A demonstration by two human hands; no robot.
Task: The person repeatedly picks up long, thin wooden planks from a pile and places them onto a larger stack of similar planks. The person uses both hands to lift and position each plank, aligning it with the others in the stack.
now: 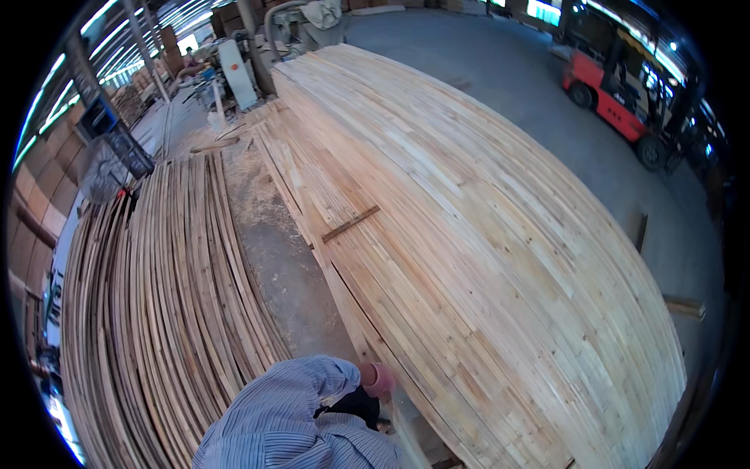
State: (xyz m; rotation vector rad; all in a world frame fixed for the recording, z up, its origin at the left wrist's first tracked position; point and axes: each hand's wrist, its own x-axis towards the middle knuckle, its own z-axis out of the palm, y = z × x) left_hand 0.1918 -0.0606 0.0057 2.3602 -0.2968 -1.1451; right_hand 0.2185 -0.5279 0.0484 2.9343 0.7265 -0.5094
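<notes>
My left arm, in a blue-and-white striped sleeve, reaches to the right from the lower edge. My left hand, in a pinkish glove, looks closed at the upper end of a pale wooden strip, which is smeared by motion. Its fingers are partly hidden. Another striped sleeve shows below, but I cannot make out my right hand. Beside my left hand lies a broad stack of long, light wooden boards. A short brown wooden stick rests across its left part.
Long narrow wooden strips lie in a wide pile at left, with a sawdust-strewn floor gap between pile and stack. A fan stands at the far left. Beyond the stack, a red forklift is parked at right. Machinery stands behind.
</notes>
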